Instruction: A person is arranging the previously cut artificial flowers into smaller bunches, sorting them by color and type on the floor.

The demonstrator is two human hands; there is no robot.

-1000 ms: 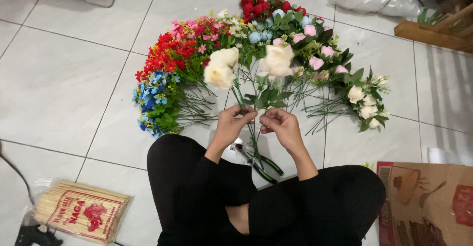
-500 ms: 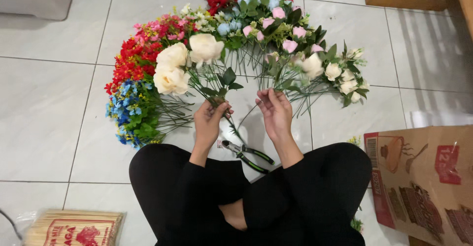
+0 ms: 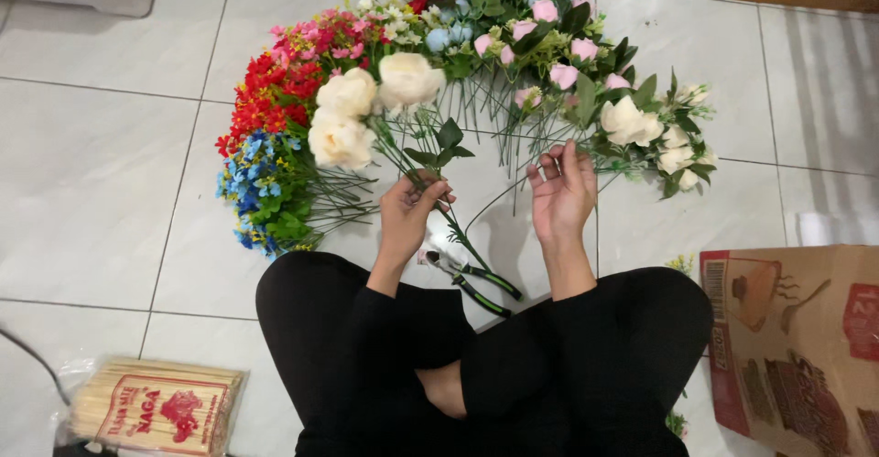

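Head view: the left hand (image 3: pixel 409 208) grips a cream rose stem (image 3: pixel 417 150), its blooms at eleven o'clock. The right hand (image 3: pixel 560 191) hovers open, empty. Green-handled pliers (image 3: pixel 472 278) lie below; the dangling stem could snag them.

Left hand (image 3: pixel 412 202) clenched; right hand (image 3: pixel 561 190) open.

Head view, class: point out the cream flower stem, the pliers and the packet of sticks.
Cream flower stem (image 3: pixel 407 80): head view, on a cream bloom.
Pliers (image 3: pixel 490 282): head view, on a green-black handle.
Packet of sticks (image 3: pixel 156 407): head view, on the packet's printed front.
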